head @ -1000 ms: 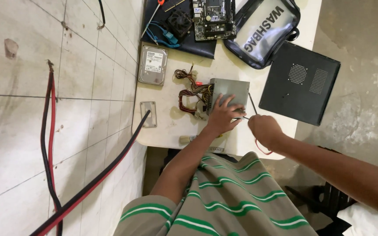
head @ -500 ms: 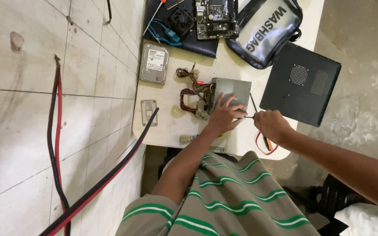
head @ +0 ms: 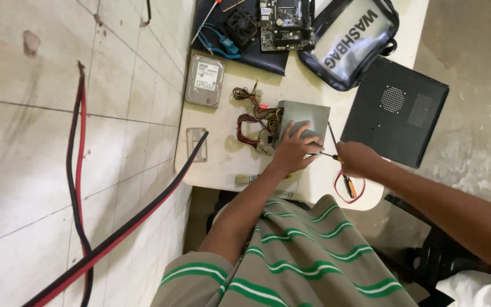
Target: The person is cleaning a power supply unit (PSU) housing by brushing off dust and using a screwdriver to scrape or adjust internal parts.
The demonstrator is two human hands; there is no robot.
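Observation:
A grey power supply box [head: 308, 113] lies on the white table [head: 223, 162], with its bundle of coloured wires [head: 254, 116] spilling to the left. My left hand [head: 295, 150] presses flat on the box's near end. My right hand [head: 359, 159] is just right of it, closed on a thin screwdriver [head: 324, 153] whose tip points at the box's side. A red cable loop [head: 349, 192] lies under my right wrist.
A hard drive [head: 204, 81] and a small metal bracket [head: 195, 143] lie to the left. At the far end are a motherboard [head: 285, 23], a fan [head: 240, 25] and a clear bag [head: 350, 40]. A black case panel [head: 396, 111] sits right. Red and black cables [head: 80, 170] run over the tiles.
My right hand has shifted slightly toward the far right with the screwdriver. My left hand has stayed on the power supply box. The view has drifted a little.

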